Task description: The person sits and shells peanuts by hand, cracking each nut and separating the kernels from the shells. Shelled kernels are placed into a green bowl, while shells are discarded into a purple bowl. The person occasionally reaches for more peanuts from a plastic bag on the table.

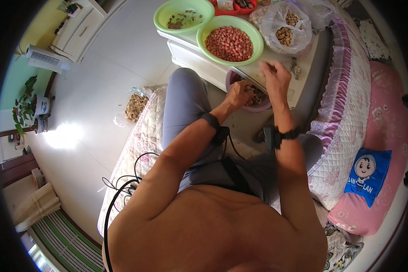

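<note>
My left hand [239,93] is over a purple basin [256,108] below the table edge, its fingers curled. Broken peanut shells appear to lie in that basin, partly covered by the hand. Whether the fingers hold anything is hidden. My right hand [275,73] is raised at the table edge, slightly blurred, with fingers bent inward. Just beyond it stands a light green bowl [260,51] filled with shelled, red-skinned peanuts [229,44]. To its right, an open plastic bag [268,25] contains unshelled peanuts [285,35].
A second green bowl [159,22] holds a few scattered bits. Behind are a red tray [221,13] and packets. A metal wristwatch [295,69] lies on the white table [278,59]. Left on the floor sits a bag of shells [136,107]. Black cables [114,197] run beside my left arm.
</note>
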`<state>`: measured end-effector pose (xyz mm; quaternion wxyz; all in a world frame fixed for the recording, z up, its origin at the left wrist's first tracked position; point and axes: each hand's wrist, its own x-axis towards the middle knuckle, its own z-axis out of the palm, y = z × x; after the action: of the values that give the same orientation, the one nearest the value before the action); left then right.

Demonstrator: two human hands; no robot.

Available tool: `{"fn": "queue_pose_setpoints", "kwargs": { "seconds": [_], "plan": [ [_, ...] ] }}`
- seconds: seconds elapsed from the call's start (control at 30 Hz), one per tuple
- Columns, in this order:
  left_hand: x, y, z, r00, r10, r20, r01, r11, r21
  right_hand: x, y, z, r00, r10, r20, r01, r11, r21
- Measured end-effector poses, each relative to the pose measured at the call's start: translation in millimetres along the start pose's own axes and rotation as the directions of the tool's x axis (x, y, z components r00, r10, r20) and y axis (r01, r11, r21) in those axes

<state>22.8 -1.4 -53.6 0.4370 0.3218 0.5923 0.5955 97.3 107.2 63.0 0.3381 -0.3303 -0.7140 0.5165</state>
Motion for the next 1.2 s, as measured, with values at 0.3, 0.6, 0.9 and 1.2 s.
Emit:
{"fn": "queue_pose_setpoints", "kwargs": {
  "seconds": [0.3,0.6,0.9,1.2],
  "plan": [
    [-2.1,7.2,-4.4,1.000,-0.005,-0.010,0.005,0.999,0.049,25.4,-0.6,15.4,0.998,0.054,-0.045,-0.052,0.997,0.053],
    [-2.2,12.8,2.3,0.998,-0.049,-0.025,0.053,0.975,0.218,-68.4,64.0,-52.6,0.995,0.072,-0.068,-0.090,0.943,-0.321],
    [-7.7,20.5,-4.9,0.993,-0.118,0.030,0.110,0.975,0.195,-22.7,75.4,-83.0,0.966,-0.243,-0.095,0.095,0.667,-0.739],
    [-16.3,19.2,-3.5,0.994,-0.059,0.091,0.047,0.990,0.133,-25.4,92.5,-86.7,0.988,-0.113,-0.104,0.018,0.757,-0.653]
  ]
}}
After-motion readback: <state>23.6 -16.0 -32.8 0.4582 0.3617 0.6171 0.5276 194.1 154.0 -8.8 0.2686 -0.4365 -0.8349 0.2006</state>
